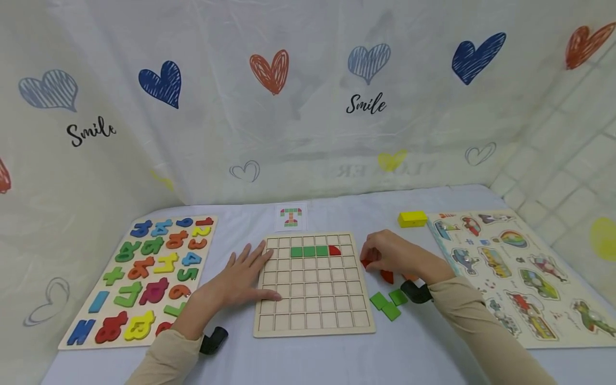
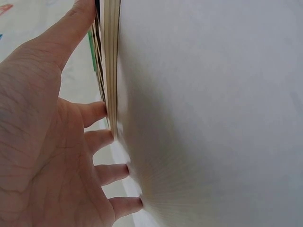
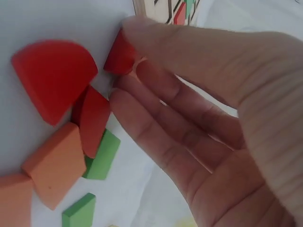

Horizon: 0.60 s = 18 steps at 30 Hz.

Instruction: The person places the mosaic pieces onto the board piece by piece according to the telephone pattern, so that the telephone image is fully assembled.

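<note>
A wooden grid board lies flat, with three green squares and a red quarter-circle piece in a row near its top. My left hand rests on the board's left edge, fingers spread, thumb over the lower cells; the left wrist view shows fingertips at the board's side. Just right of the board, my right hand pinches another red quarter-circle piece between thumb and fingers. Beside it lie loose red pieces, orange pieces and green squares.
A pattern card stands behind the board. To the left lies a number puzzle board, to the right a picture puzzle board. A yellow block sits at the back right. A printed curtain hangs behind the table.
</note>
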### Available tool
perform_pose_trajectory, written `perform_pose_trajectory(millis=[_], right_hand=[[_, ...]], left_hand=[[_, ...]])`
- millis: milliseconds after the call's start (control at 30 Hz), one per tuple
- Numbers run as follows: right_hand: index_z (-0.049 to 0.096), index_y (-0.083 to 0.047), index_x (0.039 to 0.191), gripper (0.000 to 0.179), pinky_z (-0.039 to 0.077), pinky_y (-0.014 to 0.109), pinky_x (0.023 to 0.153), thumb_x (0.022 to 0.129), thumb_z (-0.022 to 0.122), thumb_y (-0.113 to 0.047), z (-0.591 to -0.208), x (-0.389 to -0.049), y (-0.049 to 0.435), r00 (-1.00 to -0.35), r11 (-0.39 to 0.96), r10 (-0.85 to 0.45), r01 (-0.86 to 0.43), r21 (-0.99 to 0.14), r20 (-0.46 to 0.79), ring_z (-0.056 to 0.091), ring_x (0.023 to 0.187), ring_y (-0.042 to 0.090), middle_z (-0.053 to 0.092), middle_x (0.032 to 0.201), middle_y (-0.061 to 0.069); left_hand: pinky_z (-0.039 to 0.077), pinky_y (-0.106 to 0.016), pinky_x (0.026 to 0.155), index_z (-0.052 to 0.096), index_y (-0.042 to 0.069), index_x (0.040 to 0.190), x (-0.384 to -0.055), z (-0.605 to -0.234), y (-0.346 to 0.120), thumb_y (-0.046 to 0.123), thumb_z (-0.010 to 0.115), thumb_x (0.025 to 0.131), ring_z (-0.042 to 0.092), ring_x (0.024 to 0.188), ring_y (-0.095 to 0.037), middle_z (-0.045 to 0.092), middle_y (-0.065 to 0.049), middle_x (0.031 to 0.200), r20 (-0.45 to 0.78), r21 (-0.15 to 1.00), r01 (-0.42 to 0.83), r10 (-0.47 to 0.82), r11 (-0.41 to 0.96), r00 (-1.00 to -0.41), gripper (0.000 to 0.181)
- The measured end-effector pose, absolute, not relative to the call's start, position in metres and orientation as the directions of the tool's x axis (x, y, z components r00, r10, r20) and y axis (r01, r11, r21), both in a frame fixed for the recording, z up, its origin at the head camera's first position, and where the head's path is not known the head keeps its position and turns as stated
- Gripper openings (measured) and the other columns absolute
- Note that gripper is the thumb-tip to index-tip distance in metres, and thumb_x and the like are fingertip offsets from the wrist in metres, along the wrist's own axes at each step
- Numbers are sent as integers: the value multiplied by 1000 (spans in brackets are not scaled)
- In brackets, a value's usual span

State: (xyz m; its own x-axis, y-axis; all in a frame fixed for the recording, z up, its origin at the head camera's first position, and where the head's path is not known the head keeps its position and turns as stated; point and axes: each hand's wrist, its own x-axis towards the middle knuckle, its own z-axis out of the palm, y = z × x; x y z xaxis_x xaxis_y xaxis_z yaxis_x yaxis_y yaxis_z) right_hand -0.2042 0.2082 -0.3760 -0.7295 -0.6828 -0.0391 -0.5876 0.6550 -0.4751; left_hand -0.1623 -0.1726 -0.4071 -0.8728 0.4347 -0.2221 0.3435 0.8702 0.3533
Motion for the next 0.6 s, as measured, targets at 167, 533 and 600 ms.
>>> perform_pose_trajectory(millis=[167,533,600], right_hand=[[78,-5,96,15,55,25,71,84,86,-3,-375,-204,208,-746,671,-666,-581,-460,-30,61,78,11,65,89,-1],[78,-4,97,15,55,24,72,85,85,2,-377,-208,208,-745,678,-665,-579,-453,-43,60,79,9,66,90,-2],[79,-4,98,16,55,25,72,85,85,1,-377,-208,209,-746,678,-665,-582,-449,-37,59,79,10,66,90,-2]], left_hand=[[7,-71,122,25,10,167,-162,-406,-173,74,69,86,5,159,-48,10,-15,175,-226,358,340,434,869,-872,112],[6,-71,122,26,10,167,-162,-406,-173,74,70,85,4,159,-48,10,-15,175,-229,366,338,436,867,-870,112],[7,-71,122,26,10,167,-162,-406,-173,73,70,86,5,159,-48,10,-16,175,-228,367,338,436,867,-871,112]])
